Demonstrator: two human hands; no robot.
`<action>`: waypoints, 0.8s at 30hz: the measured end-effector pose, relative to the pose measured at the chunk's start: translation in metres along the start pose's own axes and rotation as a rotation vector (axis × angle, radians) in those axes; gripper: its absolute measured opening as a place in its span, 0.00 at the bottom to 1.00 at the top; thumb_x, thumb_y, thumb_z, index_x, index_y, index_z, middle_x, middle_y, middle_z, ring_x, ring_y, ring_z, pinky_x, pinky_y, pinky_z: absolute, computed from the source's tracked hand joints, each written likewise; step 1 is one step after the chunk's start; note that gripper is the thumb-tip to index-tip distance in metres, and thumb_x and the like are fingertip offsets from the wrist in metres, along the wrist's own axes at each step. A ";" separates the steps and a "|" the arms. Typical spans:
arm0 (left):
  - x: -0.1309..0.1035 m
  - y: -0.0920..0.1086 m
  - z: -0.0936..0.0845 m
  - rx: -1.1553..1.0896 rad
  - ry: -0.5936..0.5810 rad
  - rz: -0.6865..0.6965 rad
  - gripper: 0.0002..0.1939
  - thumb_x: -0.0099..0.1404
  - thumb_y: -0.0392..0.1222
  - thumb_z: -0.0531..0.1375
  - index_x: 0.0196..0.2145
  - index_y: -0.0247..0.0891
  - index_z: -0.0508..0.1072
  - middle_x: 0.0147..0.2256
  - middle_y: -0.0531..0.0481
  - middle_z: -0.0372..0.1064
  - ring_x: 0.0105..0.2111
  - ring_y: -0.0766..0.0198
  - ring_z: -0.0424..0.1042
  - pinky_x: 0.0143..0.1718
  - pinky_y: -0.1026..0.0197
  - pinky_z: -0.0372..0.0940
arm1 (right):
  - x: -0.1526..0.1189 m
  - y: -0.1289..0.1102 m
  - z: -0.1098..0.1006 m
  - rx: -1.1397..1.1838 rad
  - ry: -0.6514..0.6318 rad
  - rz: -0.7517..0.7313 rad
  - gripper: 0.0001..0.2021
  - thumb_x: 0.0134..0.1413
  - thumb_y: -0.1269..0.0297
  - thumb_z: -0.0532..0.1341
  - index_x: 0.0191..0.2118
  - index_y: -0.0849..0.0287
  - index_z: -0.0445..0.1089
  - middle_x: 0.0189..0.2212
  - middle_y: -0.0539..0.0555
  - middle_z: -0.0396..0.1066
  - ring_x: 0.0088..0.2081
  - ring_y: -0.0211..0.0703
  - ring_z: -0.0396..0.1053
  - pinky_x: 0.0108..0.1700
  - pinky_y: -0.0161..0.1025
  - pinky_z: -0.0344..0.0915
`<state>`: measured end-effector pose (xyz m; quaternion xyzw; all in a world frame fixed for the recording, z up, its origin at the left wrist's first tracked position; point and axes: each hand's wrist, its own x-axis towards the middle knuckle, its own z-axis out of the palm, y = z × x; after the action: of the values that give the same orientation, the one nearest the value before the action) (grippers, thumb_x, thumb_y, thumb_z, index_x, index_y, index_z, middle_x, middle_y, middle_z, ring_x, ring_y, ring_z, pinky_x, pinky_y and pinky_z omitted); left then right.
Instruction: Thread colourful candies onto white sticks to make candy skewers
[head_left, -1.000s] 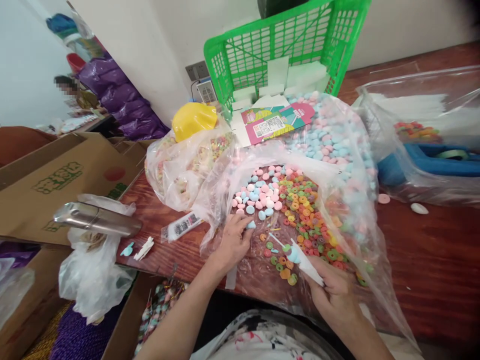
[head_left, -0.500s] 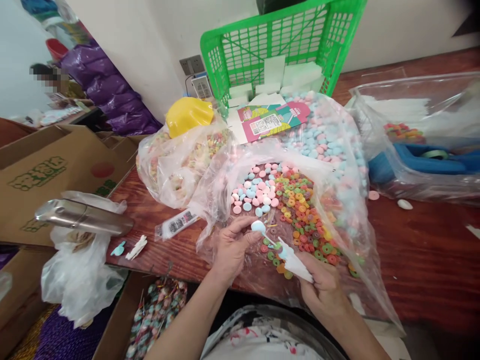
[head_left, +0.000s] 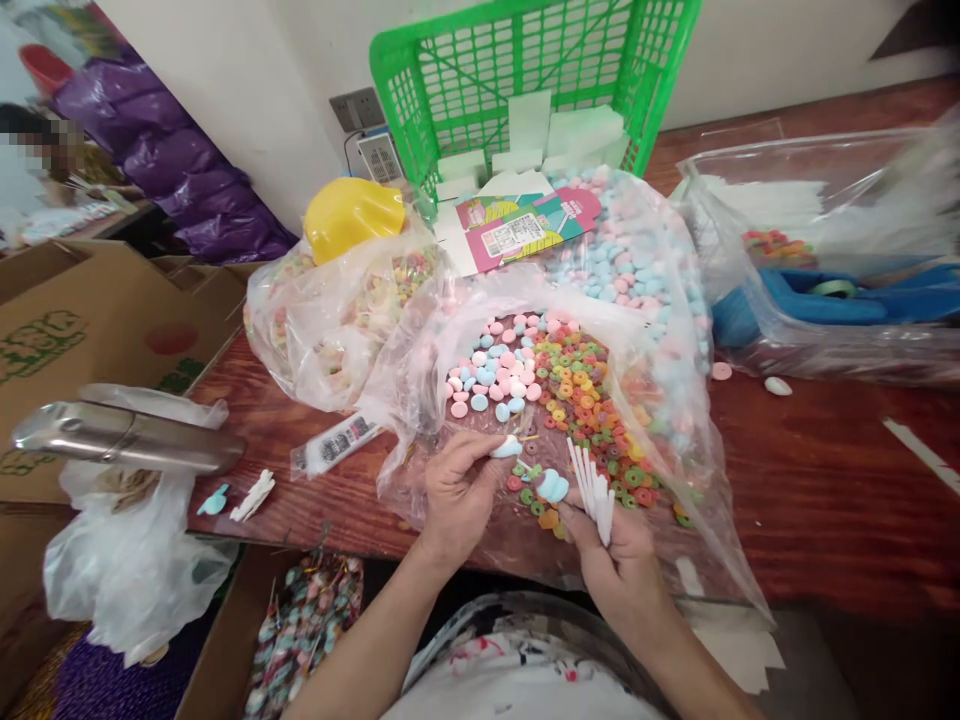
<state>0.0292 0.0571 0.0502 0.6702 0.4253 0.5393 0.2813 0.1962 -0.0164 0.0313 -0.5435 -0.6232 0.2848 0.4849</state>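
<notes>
My left hand (head_left: pixel 459 492) pinches a pale blue round candy (head_left: pixel 508 447) between thumb and fingertips. My right hand (head_left: pixel 619 550) is closed around several white sticks (head_left: pixel 592 492), which fan upward. At that hand's thumb, blue candies (head_left: pixel 553 485) and a small gummy ring sit on a thin stick tip pointing toward my left hand; the two hands are slightly apart. Beyond them, on clear plastic, lie loose pink, white and blue round candies (head_left: pixel 495 370) beside a spread of coloured gummy rings (head_left: pixel 581 385).
A large clear bag of pink and blue candies (head_left: pixel 637 255) lies behind, before a green crate (head_left: pixel 405 110). At left are a bag of gummy rings (head_left: pixel 322 340), a steel flask (head_left: pixel 127 437) and a carton of candy skewers (head_left: pixel 304 620). A clear bin (head_left: pixel 810 160) stands right.
The right hand has turned, so its sticks now fan upward and the blue candies sit near its thumb. The left hand's candy is now apart from the stick tip. The view has shifted slightly.
</notes>
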 end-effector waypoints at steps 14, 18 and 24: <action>0.017 -0.001 0.001 -0.099 -0.100 -0.166 0.19 0.59 0.39 0.66 0.49 0.42 0.75 0.38 0.49 0.69 0.39 0.65 0.71 0.44 0.61 0.68 | 0.001 0.008 0.024 0.039 0.056 0.072 0.09 0.60 0.67 0.54 0.33 0.58 0.70 0.20 0.47 0.64 0.22 0.36 0.62 0.26 0.32 0.60; 0.016 0.003 0.001 0.014 -0.204 -0.106 0.14 0.65 0.38 0.60 0.49 0.41 0.75 0.47 0.45 0.71 0.48 0.59 0.71 0.52 0.56 0.66 | 0.002 0.006 0.025 0.110 0.086 0.123 0.09 0.61 0.66 0.54 0.32 0.59 0.69 0.20 0.46 0.63 0.22 0.36 0.61 0.26 0.32 0.60; -0.010 0.008 0.019 0.031 -0.122 -0.079 0.19 0.68 0.35 0.57 0.56 0.43 0.68 0.50 0.46 0.73 0.49 0.60 0.73 0.52 0.56 0.67 | 0.003 -0.001 0.029 0.186 0.137 0.160 0.10 0.61 0.66 0.54 0.30 0.58 0.68 0.19 0.46 0.62 0.21 0.36 0.60 0.25 0.32 0.60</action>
<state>0.0486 0.0463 0.0471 0.6886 0.4420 0.4794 0.3173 0.1697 -0.0088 0.0220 -0.5624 -0.5141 0.3413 0.5505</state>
